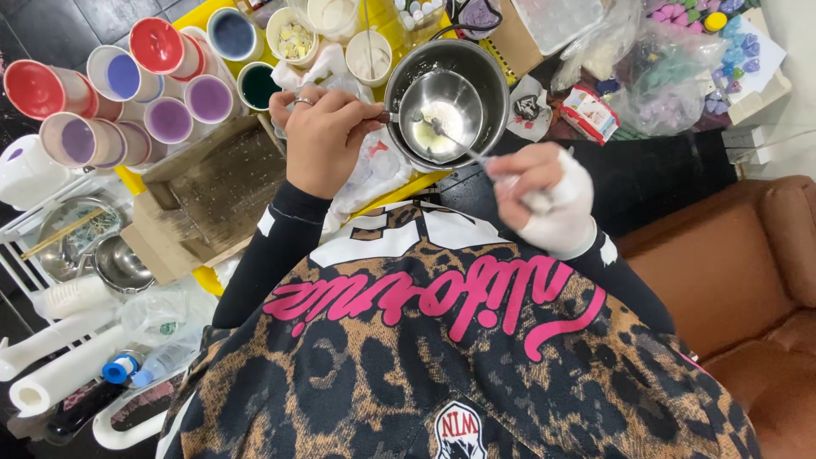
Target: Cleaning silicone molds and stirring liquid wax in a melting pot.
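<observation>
My left hand, a ring on one finger, grips the short handle of a small steel cup. The cup sits inside a larger steel pot and holds a little pale, melted-looking liquid. My right hand, wrapped in white cloth or a glove, pinches a thin metal spoon whose tip dips into the liquid. Both arms wear black sleeves, with a leopard-print shirt below them.
Several cups of red, blue, purple and dark green fill crowd the upper left of a yellow table. A worn wooden box lies left of my left arm. Bags of coloured shapes are upper right, a brown sofa right, paper rolls lower left.
</observation>
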